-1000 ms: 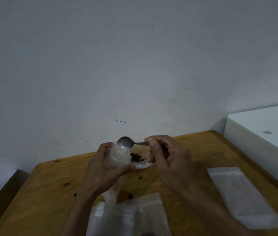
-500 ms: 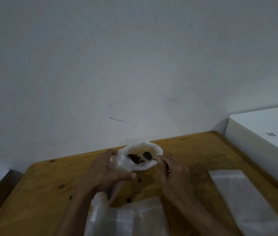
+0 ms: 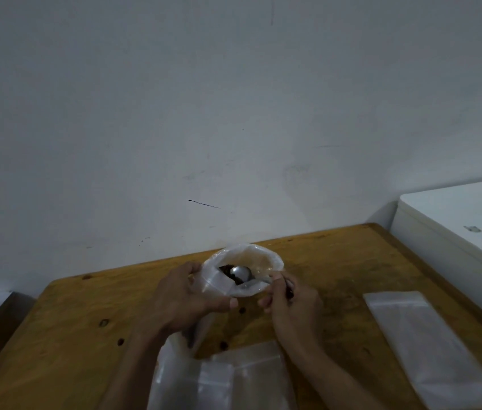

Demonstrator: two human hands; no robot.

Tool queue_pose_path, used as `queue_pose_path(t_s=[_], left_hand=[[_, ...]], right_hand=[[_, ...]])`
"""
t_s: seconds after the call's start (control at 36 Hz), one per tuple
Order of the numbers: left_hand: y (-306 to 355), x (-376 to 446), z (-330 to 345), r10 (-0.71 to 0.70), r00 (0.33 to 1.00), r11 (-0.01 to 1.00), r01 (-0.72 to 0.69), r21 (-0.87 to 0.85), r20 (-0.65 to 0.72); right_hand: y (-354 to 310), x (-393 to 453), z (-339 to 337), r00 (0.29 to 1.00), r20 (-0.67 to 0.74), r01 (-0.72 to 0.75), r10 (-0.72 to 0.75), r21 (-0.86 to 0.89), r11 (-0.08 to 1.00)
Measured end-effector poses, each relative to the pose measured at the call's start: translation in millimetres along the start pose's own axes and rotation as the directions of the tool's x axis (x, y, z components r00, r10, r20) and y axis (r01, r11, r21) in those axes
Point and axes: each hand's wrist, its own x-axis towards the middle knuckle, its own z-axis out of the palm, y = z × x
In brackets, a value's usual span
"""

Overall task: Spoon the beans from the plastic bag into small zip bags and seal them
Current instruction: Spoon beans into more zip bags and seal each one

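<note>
Head view: left hand (image 3: 179, 300) grips the plastic bag (image 3: 245, 270), mouth facing up; right hand (image 3: 291, 303) pinches the spoon (image 3: 241, 273), bowl pointing left into the beans (image 3: 228, 272).

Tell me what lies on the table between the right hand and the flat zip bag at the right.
Only bare wooden table shows between the right hand and the flat zip bag, in the head view.

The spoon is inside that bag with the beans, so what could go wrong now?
1. The plastic bag is soft and only the left hand grips it, so its mouth might sag and beans could tip out.
2. The right hand pinches the spoon by its handle end, so a full scoop may wobble and drop beans onto the wooden table.
3. A few dark specks that may be beans already lie on the table; more could roll away.
</note>
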Motion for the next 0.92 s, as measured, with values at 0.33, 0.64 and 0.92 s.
queue_pose_path(t_s=[0.33, 0.64, 0.92], left_hand=[[3.5, -0.3, 1.6, -0.001, 1.000, 1.000, 0.001, 0.014, -0.023], [3.2, -2.9, 1.9, 0.007, 1.000, 1.000, -0.007, -0.001, -0.019], [4.4, -6.0, 4.5, 0.023, 0.999, 1.000, -0.023, 0.005, -0.038]], right_hand=[[-20.0, 5.5, 5.1, 0.899, 0.088, -0.422, 0.428, 0.430, 0.798], [-35.9, 15.0, -24.0, 0.935, 0.067, -0.341, 0.349, 0.442, 0.829], [-58.5, 11.8, -39.5, 0.965, 0.123, -0.261, 0.230, 0.436, 0.861]])
